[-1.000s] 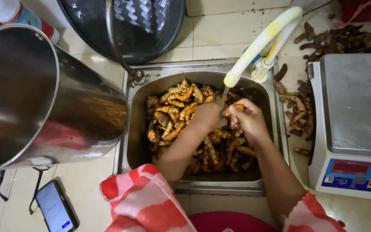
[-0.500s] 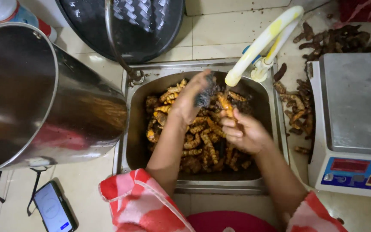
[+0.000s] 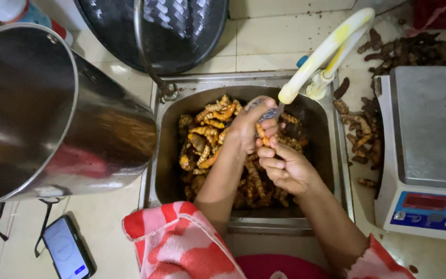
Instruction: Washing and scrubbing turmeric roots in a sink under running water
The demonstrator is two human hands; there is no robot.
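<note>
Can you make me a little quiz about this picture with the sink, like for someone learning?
1. True or false: the left hand and the right hand are together over the sink, rubbing one orange root under the tap.
2. What stands to the right of the sink? A) a weighing scale B) a big metal pot C) a phone
3. Fill in: the sink holds a heap of ____ roots.

Key
1. True.
2. A: the weighing scale is on the right; the big metal pot and the phone are on the left.
3. Orange.
</note>
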